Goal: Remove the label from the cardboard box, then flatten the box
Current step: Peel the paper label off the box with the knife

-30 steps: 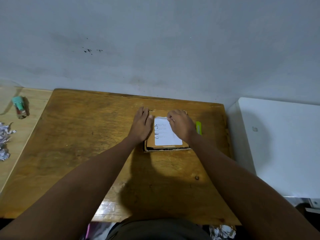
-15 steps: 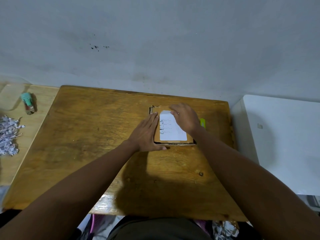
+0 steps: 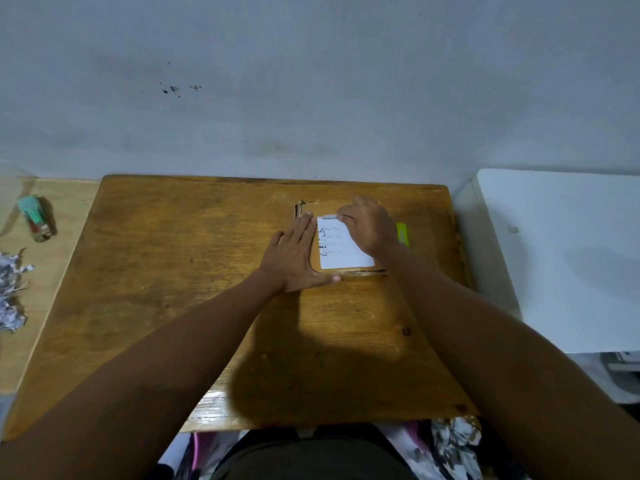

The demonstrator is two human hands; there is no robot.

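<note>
Two hands on cardboard box (image 3: 313, 261), flat on wooden table (image 3: 173, 271): left hand (image 3: 294, 258) pressing, fingers straight together; right hand (image 3: 367, 226) pinching label (image 3: 341, 251) at its lifted far edge. Best practice, likely: peel low and slowly toward the body, keeping the box pinned.

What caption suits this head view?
Left hand steadies the cardboard box while right hand picks at the white label's top edge.

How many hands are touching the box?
2. The left hand lies flat against the cardboard box's left edge; the right hand picks at the label's top edge.
</note>
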